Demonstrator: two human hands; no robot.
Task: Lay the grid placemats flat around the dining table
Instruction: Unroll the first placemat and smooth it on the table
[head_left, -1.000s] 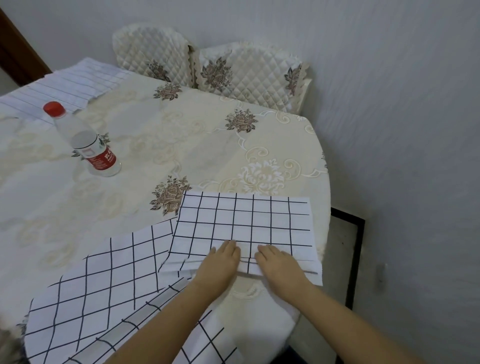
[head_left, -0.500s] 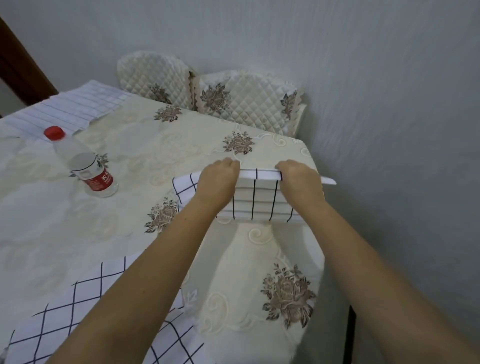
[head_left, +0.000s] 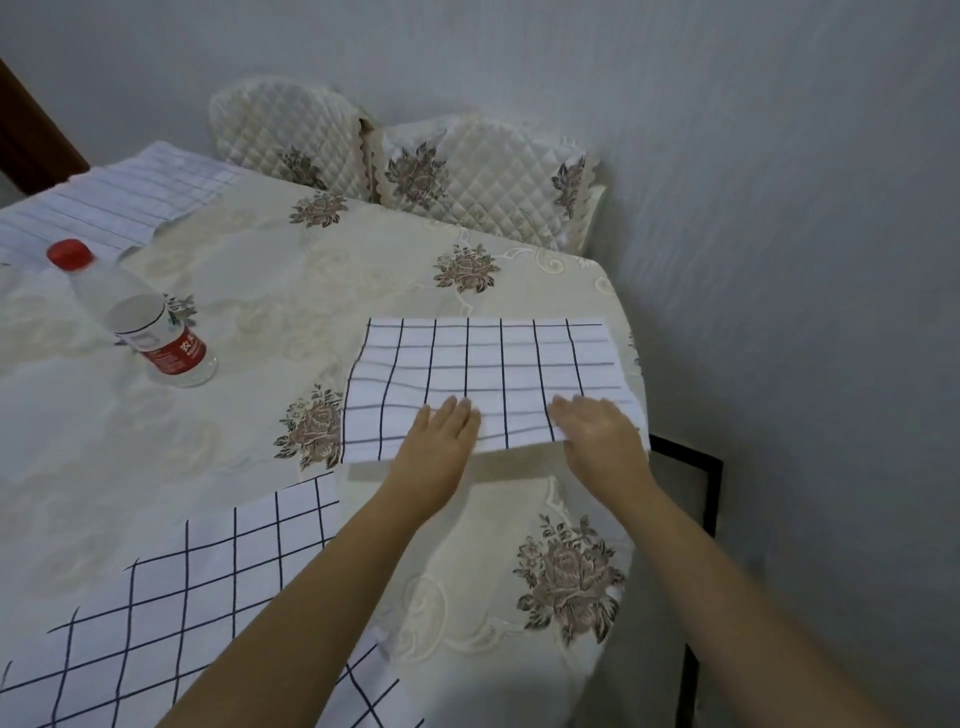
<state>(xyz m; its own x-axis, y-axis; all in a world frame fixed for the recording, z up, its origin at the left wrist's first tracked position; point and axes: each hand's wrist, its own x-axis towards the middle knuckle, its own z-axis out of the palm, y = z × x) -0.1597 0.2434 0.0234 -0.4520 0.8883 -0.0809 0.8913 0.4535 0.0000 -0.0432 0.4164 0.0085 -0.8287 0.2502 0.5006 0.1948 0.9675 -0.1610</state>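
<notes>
1. The left grip (head_left: 441, 436) lies palm down with its fingers straight and together. It holds nothing and presses on the near edge of the grid placemat (head_left: 483, 358).
2. The right grip (head_left: 597, 441) is spread flat in the same way on the mat's near right corner. It is slightly blurred, and its thumb cannot be made out.
3. This placemat is a white rectangle crossed by thin dark lines. It lies at the right rim of the round surface (head_left: 311, 291), with faint ripples along its left side.
4. The tablecloth (head_left: 519, 597) is cream, embossed with scrolls and printed with brown roses, and drapes over the rim.
5. A second placemat (head_left: 171, 597) of the same grid lies near left, just beside the first.
6. A third placemat (head_left: 114, 202) lies at the far left edge.
7. A clear plastic bottle (head_left: 156, 332) with a red cap and red label stands between them.
8. Two quilted cream chair backs (head_left: 483, 171) with rose motifs stand against the wall.
</notes>
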